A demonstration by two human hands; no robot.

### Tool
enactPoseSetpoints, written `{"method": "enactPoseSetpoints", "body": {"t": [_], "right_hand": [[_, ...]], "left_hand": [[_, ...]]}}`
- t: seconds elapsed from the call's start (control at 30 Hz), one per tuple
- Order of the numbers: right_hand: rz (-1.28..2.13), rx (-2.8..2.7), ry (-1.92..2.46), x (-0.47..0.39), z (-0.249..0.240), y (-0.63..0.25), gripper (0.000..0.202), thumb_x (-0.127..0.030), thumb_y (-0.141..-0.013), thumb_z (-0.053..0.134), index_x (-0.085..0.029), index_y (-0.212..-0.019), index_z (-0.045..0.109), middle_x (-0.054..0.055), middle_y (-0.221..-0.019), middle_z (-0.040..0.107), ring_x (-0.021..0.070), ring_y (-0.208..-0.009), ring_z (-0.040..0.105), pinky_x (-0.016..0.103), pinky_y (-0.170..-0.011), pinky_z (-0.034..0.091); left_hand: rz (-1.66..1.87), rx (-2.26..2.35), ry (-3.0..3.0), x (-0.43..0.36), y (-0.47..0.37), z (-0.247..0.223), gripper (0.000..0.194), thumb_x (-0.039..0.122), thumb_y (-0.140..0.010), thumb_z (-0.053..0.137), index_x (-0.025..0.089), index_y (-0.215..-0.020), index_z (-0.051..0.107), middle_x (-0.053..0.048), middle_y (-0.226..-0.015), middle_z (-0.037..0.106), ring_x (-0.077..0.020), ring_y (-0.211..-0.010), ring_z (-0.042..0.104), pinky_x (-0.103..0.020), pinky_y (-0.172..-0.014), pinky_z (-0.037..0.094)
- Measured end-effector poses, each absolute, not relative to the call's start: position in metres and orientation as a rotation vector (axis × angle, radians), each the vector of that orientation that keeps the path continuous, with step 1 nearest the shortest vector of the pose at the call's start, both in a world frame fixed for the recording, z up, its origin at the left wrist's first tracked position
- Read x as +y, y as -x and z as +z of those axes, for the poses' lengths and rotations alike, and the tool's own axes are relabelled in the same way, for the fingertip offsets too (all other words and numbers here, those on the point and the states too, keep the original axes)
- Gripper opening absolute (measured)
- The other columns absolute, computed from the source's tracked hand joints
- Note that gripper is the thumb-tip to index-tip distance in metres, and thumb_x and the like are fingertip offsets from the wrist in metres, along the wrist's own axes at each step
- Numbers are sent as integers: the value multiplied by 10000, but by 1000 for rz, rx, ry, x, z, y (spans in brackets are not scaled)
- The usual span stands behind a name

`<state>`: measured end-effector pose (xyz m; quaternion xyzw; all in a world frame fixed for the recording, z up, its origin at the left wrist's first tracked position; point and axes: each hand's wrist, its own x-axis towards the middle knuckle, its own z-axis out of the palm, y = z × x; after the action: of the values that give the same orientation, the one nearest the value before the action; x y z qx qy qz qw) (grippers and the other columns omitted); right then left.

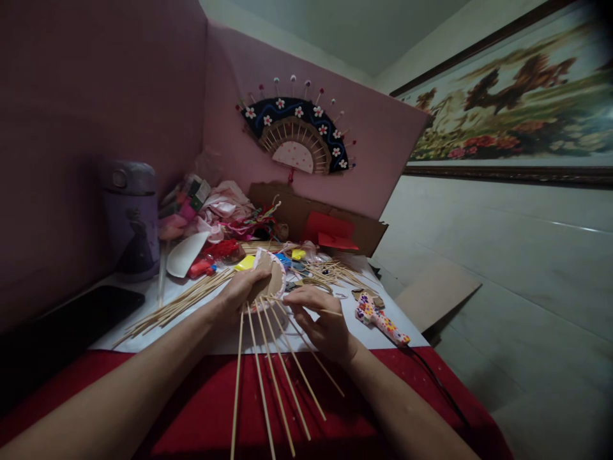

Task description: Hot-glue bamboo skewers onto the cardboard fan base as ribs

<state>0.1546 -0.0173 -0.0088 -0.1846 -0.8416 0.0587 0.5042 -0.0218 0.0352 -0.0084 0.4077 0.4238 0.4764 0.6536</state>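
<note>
My left hand [242, 289] grips the side of a half-round cardboard piece [274, 281] with a pale patterned edge, its thumb lying on the brown face. Several thin wooden sticks [279, 372] spread out from the cardboard toward me like fan ribs. Just right of it, the fingers of my right hand [322, 318] are closed on another wooden stick [330, 312], which lies crosswise with its far end by the cardboard. How the sticks join the cardboard is partly hidden by my hands.
A flower-patterned glue gun [378, 319] with a black cord lies at right. Loose sticks [184, 303] are at left, near a purple bottle [130, 220] and a dark phone [71, 338]. Behind are craft supplies and a decorated fan [299, 128] on the pink board.
</note>
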Motion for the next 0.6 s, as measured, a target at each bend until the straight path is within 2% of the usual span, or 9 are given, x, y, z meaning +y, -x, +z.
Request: {"method": "enactPoseSetpoints", "body": {"t": [0.6], "right_hand": [[307, -1982, 459, -18, -13, -154, 222, -149, -857, 510, -226, -1008, 653, 71, -867, 658, 188, -808, 608, 351, -720, 504]], "left_hand": [[1115, 1004, -903, 34, 21, -4, 266, 313, -632, 671, 100, -787, 633, -94, -661, 683, -184, -523, 612, -271, -483, 462]]}}
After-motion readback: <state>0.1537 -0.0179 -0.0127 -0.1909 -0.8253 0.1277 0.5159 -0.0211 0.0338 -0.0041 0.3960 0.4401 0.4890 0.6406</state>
